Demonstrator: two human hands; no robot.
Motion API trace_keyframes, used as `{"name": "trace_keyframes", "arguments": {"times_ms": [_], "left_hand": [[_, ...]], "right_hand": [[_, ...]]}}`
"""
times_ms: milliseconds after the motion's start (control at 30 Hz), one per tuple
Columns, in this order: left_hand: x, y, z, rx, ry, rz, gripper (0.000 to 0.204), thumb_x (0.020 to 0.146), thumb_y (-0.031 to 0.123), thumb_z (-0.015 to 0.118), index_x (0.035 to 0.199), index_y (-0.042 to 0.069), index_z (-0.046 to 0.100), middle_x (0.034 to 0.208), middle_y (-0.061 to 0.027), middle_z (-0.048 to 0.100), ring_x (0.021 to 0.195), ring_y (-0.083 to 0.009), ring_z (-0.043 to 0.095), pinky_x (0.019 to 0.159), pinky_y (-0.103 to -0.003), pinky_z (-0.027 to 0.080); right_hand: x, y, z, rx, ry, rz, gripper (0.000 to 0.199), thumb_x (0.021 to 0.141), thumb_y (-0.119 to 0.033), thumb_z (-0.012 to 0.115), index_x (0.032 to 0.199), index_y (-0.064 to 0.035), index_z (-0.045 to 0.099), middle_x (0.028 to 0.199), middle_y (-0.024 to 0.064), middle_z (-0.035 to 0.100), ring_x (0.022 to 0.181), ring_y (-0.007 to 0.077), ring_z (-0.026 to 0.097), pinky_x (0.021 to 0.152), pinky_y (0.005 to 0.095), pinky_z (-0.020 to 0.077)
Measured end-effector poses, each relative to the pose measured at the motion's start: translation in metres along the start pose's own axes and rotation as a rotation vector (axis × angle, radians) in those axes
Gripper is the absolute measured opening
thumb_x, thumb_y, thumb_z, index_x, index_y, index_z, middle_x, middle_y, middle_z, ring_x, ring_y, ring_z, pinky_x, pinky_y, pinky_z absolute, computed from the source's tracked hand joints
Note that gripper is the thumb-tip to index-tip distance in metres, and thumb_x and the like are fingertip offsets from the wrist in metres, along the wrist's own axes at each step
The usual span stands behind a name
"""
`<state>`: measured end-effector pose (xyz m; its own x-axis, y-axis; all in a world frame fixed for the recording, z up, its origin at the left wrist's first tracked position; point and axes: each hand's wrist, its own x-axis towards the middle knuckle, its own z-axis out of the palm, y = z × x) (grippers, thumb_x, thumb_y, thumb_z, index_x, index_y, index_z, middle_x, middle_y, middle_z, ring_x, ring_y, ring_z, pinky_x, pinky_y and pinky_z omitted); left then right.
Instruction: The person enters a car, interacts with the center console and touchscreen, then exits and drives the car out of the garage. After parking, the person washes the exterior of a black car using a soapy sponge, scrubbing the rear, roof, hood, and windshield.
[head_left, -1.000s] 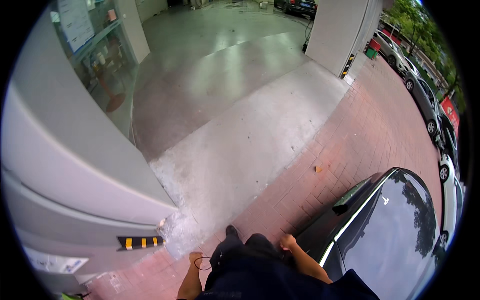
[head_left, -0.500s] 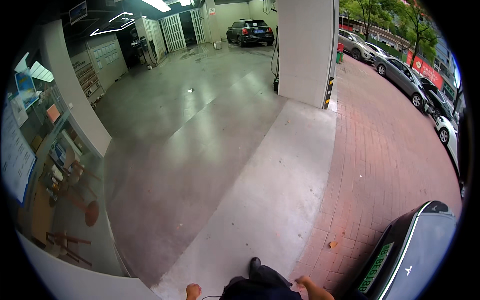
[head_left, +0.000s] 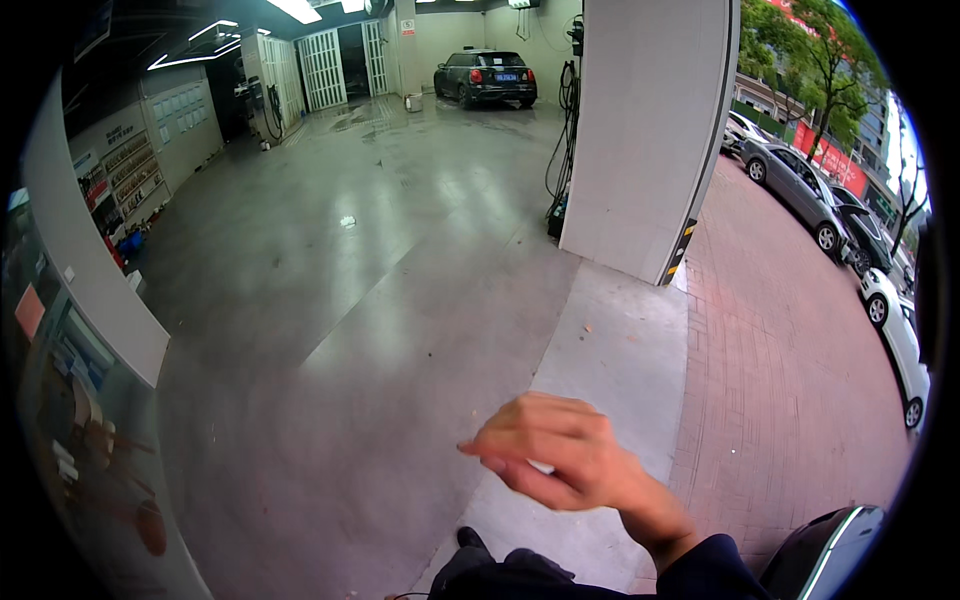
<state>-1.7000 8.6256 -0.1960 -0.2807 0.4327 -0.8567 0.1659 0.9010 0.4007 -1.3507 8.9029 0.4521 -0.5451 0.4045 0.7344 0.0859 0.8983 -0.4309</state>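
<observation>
My right hand [head_left: 560, 450] is raised in front of me over the floor, its forearm in a dark sleeve [head_left: 710, 572]. The fingers are loosely curled, with the thumb below and the fingertips toward the left. Nothing shows in its grasp, and it touches no object. Of my left hand [head_left: 392, 597] only a sliver appears at the lower edge, with its fingers hidden. A thin dark cord [head_left: 410, 595] curves beside it. Below my right hand, my dark shoe [head_left: 472, 541] is on the pale floor strip.
A wide pillar [head_left: 640, 140] with a striped corner guard [head_left: 679, 252] stands ahead right, hoses [head_left: 566, 140] hanging beside it. A dark car [head_left: 487, 78] is parked at the back. Red brick paving [head_left: 770, 350] and parked cars [head_left: 795, 190] lie right; a dark car [head_left: 825, 555] is near me.
My right hand has risen from the lower edge to in front of me. My left hand has dropped almost out of view. The pillar looks nearer, and the near car has slid lower.
</observation>
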Motion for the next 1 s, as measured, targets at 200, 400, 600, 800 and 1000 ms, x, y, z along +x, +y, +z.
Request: {"name": "trace_keyframes", "arguments": {"times_ms": [200,400,600,800,1000], "left_hand": [[0.162,0.388,-0.145,-0.247,0.259,0.467,0.014,0.091,0.005,0.052,0.095,0.005,0.065,0.082,-0.0089,0.070,0.068,-0.0166,0.066,0.060,-0.031,0.054],[0.267,0.752,-0.149,-0.268,0.170,0.577,0.016,0.098,0.009,0.048,0.093,0.006,0.063,0.079,-0.0087,0.069,0.063,-0.0170,0.065,0.052,-0.034,0.052],[0.334,0.857,-0.115,-0.070,-0.107,0.080,0.019,0.098,0.017,0.051,0.091,0.007,0.065,0.074,-0.0097,0.067,0.062,-0.0205,0.066,0.049,-0.036,0.051],[0.446,1.054,-0.053,0.026,-0.097,-0.099,0.020,0.095,0.016,0.052,0.087,0.005,0.066,0.072,-0.0104,0.067,0.061,-0.0208,0.065,0.048,-0.036,0.051],[0.623,1.376,-0.036,-0.008,-0.054,-0.040,0.022,0.093,0.016,0.054,0.083,0.003,0.067,0.070,-0.0111,0.066,0.060,-0.0211,0.065,0.047,-0.036,0.050]], "right_hand": [[0.144,0.181,-0.073,-0.244,0.198,-0.447,0.020,0.086,-0.014,0.067,0.104,-0.0069,0.071,0.093,0.0124,0.071,0.079,0.0239,0.069,0.068,0.0371,0.0575],[0.236,0.432,-0.170,-0.535,0.201,-0.526,0.022,0.080,-0.016,0.073,0.102,-0.0122,0.074,0.088,0.0075,0.070,0.072,0.0217,0.066,0.063,0.0321,0.0559],[0.424,0.747,-0.191,-0.483,0.545,-0.658,0.031,0.082,-0.023,0.076,0.112,-0.0147,0.076,0.086,0.0080,0.065,0.064,0.0204,0.054,0.059,0.0321,0.0508],[0.534,1.034,-0.248,-0.104,0.190,-0.622,0.026,0.085,-0.027,0.071,0.106,-0.0126,0.076,0.088,0.0117,0.067,0.066,0.0248,0.058,0.061,0.0372,0.0526],[0.611,1.308,-0.315,0.313,0.510,-0.061,0.018,0.079,0.008,0.061,0.093,0.0001,0.069,0.067,0.0086,0.064,0.053,0.0206,0.062,0.054,0.0322,0.0544]]}}
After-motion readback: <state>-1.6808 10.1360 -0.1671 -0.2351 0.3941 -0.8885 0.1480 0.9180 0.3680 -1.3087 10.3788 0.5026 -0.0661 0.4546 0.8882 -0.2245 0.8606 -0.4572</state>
